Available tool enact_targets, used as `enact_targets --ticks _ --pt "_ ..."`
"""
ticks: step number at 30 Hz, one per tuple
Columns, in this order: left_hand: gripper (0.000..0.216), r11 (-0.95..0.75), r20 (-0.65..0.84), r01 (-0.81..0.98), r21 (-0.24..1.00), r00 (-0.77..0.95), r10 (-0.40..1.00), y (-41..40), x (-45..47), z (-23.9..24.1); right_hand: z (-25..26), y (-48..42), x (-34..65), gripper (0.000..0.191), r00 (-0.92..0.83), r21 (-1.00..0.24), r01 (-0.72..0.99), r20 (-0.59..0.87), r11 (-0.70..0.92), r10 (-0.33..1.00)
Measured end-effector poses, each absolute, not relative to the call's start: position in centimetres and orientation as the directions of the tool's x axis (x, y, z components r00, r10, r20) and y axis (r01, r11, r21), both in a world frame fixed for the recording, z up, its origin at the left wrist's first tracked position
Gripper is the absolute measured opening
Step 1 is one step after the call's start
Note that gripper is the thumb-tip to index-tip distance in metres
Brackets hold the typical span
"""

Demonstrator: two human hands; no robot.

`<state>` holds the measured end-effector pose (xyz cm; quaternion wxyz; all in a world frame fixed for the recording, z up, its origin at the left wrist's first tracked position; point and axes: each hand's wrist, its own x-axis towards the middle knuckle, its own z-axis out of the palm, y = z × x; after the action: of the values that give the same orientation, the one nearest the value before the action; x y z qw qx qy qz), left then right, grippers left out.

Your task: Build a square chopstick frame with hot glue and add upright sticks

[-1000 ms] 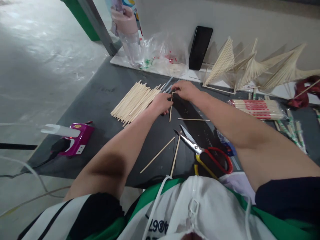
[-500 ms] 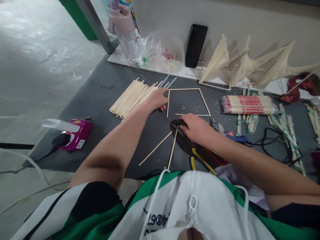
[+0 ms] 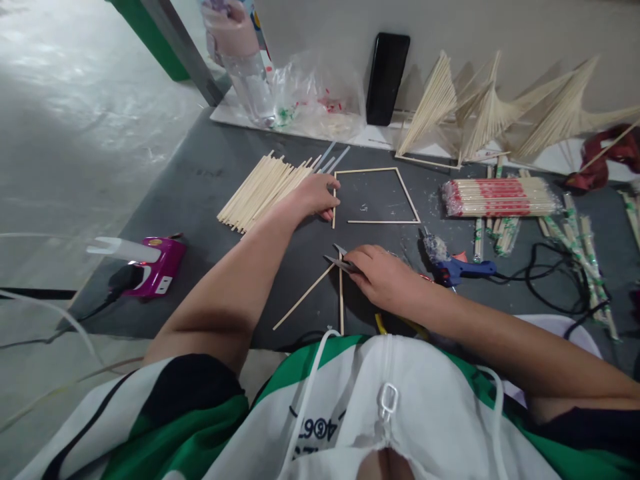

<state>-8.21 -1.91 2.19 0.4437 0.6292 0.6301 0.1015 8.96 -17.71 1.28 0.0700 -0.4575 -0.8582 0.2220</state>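
My left hand (image 3: pixel 316 195) reaches over the right end of a pile of wooden sticks (image 3: pixel 265 190). Its curled fingers pinch the left stick (image 3: pixel 334 219) of a four-sided stick outline (image 3: pixel 370 171) lying on the table. In my right hand (image 3: pixel 383 277) is a pair of scissors (image 3: pixel 343 261); the grey blades are spread, and the palm hides the handles. Beneath the blades, one loose stick (image 3: pixel 341 303) points toward my body. Another loose stick (image 3: pixel 303 297) slants down to the left from the blade tips.
A blue glue gun (image 3: pixel 463 269) with a black cable lies right of my right hand. Beyond it are a wrapped stick bundle (image 3: pixel 500 197) and several packaged sticks. Along the wall stand a bottle (image 3: pixel 245 73), a phone (image 3: pixel 387 79) and a fan-shaped stick model (image 3: pixel 545 117). A purple power adapter (image 3: pixel 159 267) sits left.
My right hand has drawn back toward me, away from the outline's lower stick, and the scissor blades now show spread. My left hand stays at the outline's left stick.
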Motion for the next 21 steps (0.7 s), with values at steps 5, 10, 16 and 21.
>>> enact_targets --ticks 5,10,16,21 --pt "0.045 0.185 -0.440 0.699 0.690 0.203 0.875 -2.2 -8.3 2.6 2.1 -18.6 13.9 0.031 -0.543 -0.421 0.727 0.130 0.542 0.829" --pt "0.041 0.174 -0.433 0.705 0.688 0.206 0.878 -1.9 -8.5 2.5 2.1 -19.6 23.0 0.047 -0.320 -0.062 0.943 0.102 0.327 0.942" --pt "0.044 0.180 -0.460 0.724 0.666 0.209 0.863 -1.9 -8.6 2.8 -0.9 -20.5 26.9 0.058 -0.253 0.089 0.962 -0.055 0.257 0.966" --pt "0.043 0.171 -0.456 0.708 0.685 0.234 0.859 -2.1 -8.8 3.0 -1.7 -19.2 27.8 0.048 -0.301 -0.009 0.953 -0.002 0.301 0.953"
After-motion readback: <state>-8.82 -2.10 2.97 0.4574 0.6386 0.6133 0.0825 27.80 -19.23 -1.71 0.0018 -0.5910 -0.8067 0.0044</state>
